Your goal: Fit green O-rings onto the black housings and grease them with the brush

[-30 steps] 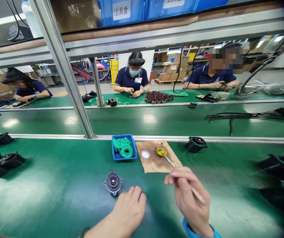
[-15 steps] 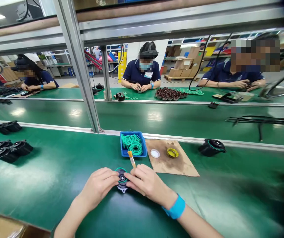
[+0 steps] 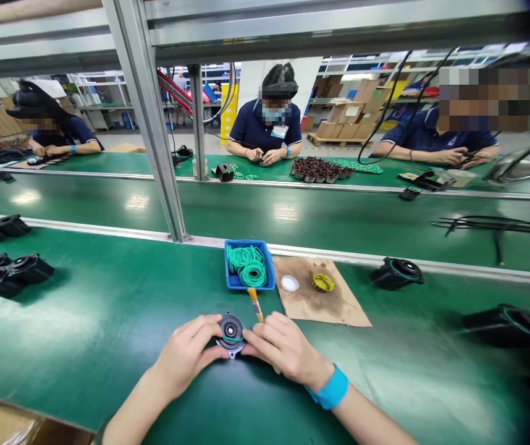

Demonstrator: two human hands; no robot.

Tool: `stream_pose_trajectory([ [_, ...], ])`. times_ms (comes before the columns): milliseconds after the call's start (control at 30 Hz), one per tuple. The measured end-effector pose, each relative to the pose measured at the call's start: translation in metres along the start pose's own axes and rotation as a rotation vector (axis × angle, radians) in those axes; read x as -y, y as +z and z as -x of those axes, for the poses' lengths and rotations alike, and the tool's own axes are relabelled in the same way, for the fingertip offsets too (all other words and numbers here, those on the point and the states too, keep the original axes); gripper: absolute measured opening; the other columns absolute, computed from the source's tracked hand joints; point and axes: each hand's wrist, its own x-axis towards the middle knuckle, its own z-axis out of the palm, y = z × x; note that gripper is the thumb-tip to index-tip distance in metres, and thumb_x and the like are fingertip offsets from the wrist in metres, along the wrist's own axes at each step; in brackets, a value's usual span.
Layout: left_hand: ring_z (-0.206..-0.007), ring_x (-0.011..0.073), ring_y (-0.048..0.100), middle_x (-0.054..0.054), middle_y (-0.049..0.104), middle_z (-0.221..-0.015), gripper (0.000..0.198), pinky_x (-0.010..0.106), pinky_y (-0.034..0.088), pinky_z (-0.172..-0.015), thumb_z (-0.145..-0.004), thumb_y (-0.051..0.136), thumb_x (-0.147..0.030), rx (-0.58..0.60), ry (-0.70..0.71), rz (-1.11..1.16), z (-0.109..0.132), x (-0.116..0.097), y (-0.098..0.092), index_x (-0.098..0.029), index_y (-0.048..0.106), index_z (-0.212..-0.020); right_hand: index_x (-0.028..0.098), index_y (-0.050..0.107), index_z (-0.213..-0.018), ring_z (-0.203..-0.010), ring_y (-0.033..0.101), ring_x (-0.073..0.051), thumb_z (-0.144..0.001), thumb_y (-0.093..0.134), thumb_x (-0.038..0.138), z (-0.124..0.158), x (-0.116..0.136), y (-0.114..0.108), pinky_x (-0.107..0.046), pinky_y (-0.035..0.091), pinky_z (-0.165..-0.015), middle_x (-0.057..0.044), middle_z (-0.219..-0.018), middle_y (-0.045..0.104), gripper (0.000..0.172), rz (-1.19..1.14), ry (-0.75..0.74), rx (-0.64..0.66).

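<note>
A round black plastic part (image 3: 230, 330) with a green ring on it lies on the green mat, pinched from both sides. My left hand (image 3: 185, 353) closes its fingers on the part's left edge. My right hand (image 3: 284, 347), with a blue wristband, touches the part's right edge and also holds a small brush (image 3: 256, 303) that points up and away. Just beyond stands a blue tray (image 3: 249, 283) of green rings.
A brown paper sheet (image 3: 320, 305) carries a white lid (image 3: 290, 283) and a yellow pot (image 3: 323, 282). Black parts sit at the left (image 3: 10, 274) and right (image 3: 396, 273). A metal post (image 3: 154, 142) rises ahead. Other people work across the conveyor.
My right hand brought the brush from the yellow pot back to the black part. Both hands closed on the part, and a green ring now sits on it.
</note>
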Motion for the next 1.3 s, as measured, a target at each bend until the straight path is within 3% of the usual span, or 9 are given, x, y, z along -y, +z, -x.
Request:
stream_pose_trajectory([
  [333, -0.107, 0.0212, 0.069, 0.007, 0.07, -0.086, 0.018, 0.026, 0.058, -0.09, -0.099, 0.045, -0.018, -0.083, 0.133, -0.166, 0.003, -0.012, 0.008, -0.014, 0.062, -0.096, 0.013, 0.062, -0.096, -0.062, 0.049, -0.015, -0.095, 0.056, 0.016, 0.006, 0.0, 0.005, -0.03, 0.032, -0.054, -0.004, -0.072, 0.064, 0.007, -0.143, 0.031, -0.004],
  [733, -0.108, 0.027, 0.069, 0.008, 0.073, -0.085, 0.021, 0.038, 0.06, -0.09, -0.092, 0.052, -0.006, -0.236, 0.202, -0.252, 0.021, -0.011, 0.027, -0.015, 0.065, -0.105, 0.011, 0.064, -0.106, -0.058, 0.05, -0.016, -0.1, 0.035, 0.01, 0.007, -0.001, 0.001, -0.031, 0.034, -0.052, -0.006, -0.071, 0.065, 0.03, -0.172, -0.017, 0.007],
  [833, -0.108, 0.0282, 0.068, 0.005, 0.068, -0.089, 0.013, 0.048, 0.055, -0.097, -0.088, 0.065, -0.021, -0.224, 0.061, -0.172, 0.024, -0.014, 0.029, -0.02, 0.065, -0.1, 0.013, 0.062, -0.113, -0.057, 0.051, -0.015, -0.1, 0.034, 0.01, 0.009, -0.002, -0.003, -0.031, 0.035, -0.051, -0.006, -0.072, 0.066, 0.031, -0.174, -0.019, 0.03],
  [867, -0.109, 0.0296, 0.067, 0.007, 0.066, -0.096, 0.022, 0.051, 0.054, -0.097, -0.083, 0.072, -0.031, -0.214, -0.042, -0.126, 0.024, -0.015, 0.031, -0.02, 0.063, -0.101, 0.014, 0.062, -0.114, -0.057, 0.051, -0.015, -0.1, 0.036, 0.011, 0.009, -0.001, -0.006, -0.03, 0.036, -0.051, -0.006, -0.073, 0.067, 0.03, -0.195, -0.005, 0.028],
  [933, -0.113, 0.0336, 0.063, 0.015, 0.059, -0.115, 0.059, 0.054, 0.054, -0.094, -0.066, 0.083, -0.047, -0.197, -0.244, -0.045, 0.022, -0.019, 0.034, -0.017, 0.056, -0.111, 0.017, 0.062, -0.111, -0.062, 0.055, -0.015, -0.097, 0.043, 0.011, 0.01, 0.0, -0.013, -0.029, 0.041, -0.054, -0.006, -0.077, 0.067, 0.024, -0.285, 0.088, -0.044],
  [1000, -0.115, 0.0351, 0.06, 0.02, 0.053, -0.124, 0.085, 0.052, 0.055, -0.091, -0.056, 0.088, -0.048, -0.171, -0.374, 0.014, 0.015, -0.022, 0.039, -0.015, 0.047, -0.123, 0.02, 0.061, -0.105, -0.07, 0.061, -0.017, -0.092, 0.052, 0.01, 0.01, 0.004, -0.021, -0.03, 0.047, -0.059, -0.006, -0.081, 0.067, 0.019, -0.422, 0.275, -0.197],
  [1133, -0.105, 0.0277, 0.063, 0.011, 0.061, -0.111, 0.062, 0.048, 0.053, -0.092, -0.066, 0.08, -0.022, -0.124, -0.515, 0.197, -0.007, -0.02, 0.046, -0.018, 0.047, -0.118, 0.022, 0.062, -0.088, -0.064, 0.061, -0.015, -0.091, 0.06, 0.021, 0.004, 0.01, -0.039, -0.03, 0.05, -0.056, -0.008, -0.089, 0.069, 0.004, -0.771, 0.679, -0.517],
  [1233, -0.101, 0.0244, 0.066, 0.01, 0.065, -0.108, 0.06, 0.043, 0.053, -0.091, -0.064, 0.08, -0.021, -0.132, -0.655, 0.563, -0.025, -0.016, 0.043, -0.019, 0.047, -0.114, 0.022, 0.057, -0.076, -0.045, 0.047, -0.009, -0.091, 0.06, 0.045, -0.004, 0.01, -0.05, -0.025, 0.044, -0.044, -0.004, -0.081, 0.068, 0.027, -1.034, 0.895, -0.741],
  [1300, -0.1, 0.0232, 0.067, 0.01, 0.067, -0.109, 0.06, 0.039, 0.053, -0.09, -0.063, 0.083, -0.027, -0.098, -0.712, 0.841, -0.035, -0.017, 0.039, -0.018, 0.05, -0.112, 0.023, 0.051, -0.071, -0.04, 0.037, -0.007, -0.087, 0.061, 0.054, -0.01, 0.009, -0.056, -0.021, 0.037, -0.038, 0.0, -0.069, 0.064, 0.037, -1.154, 1.023, -0.803],
])
